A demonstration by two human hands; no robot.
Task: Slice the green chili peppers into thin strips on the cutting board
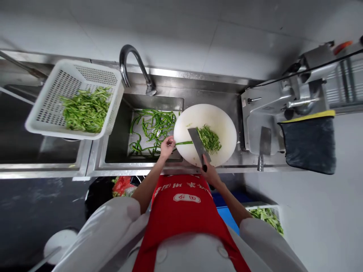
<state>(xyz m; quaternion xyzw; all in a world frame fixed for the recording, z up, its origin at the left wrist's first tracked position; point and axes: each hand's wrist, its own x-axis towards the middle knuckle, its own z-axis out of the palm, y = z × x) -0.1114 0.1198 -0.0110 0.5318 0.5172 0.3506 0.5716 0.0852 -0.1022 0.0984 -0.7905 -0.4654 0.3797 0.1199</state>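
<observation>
A round white cutting board rests over the right end of a steel sink. My right hand is closed round the handle of a cleaver, whose blade lies on the board beside a heap of cut green pepper strips. My left hand pinches the stem end of a long green pepper that reaches onto the board's left edge. More whole green peppers lie in the sink basin.
A white slotted basket with cut green strips sits on the sink divider at left. A curved tap stands behind. A second cleaver lies on the steel machine base at right, next to a dark cloth. A crate of greens sits on the floor.
</observation>
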